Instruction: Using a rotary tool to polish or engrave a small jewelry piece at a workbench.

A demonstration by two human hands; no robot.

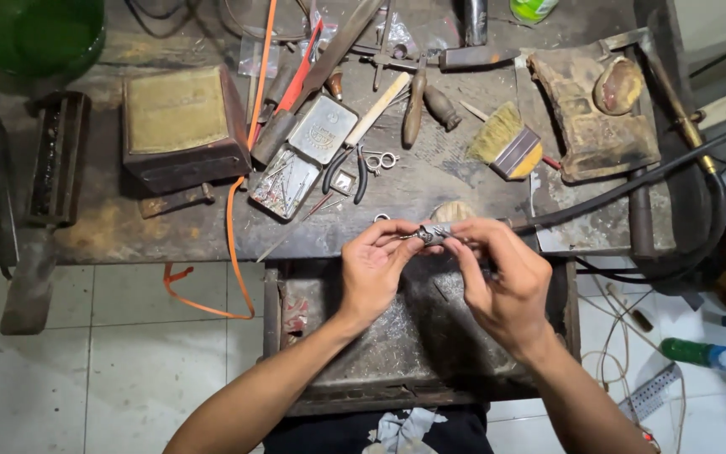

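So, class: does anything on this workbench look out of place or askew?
Yes. The orange cord spills off the bench edge and loops down toward the floor. The small tin lies open. Both hands, left hand and right hand, pinch a small metal piece.

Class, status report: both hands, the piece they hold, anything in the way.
Left hand and right hand pinch small silver piece. Over open drawer. Nothing between them.
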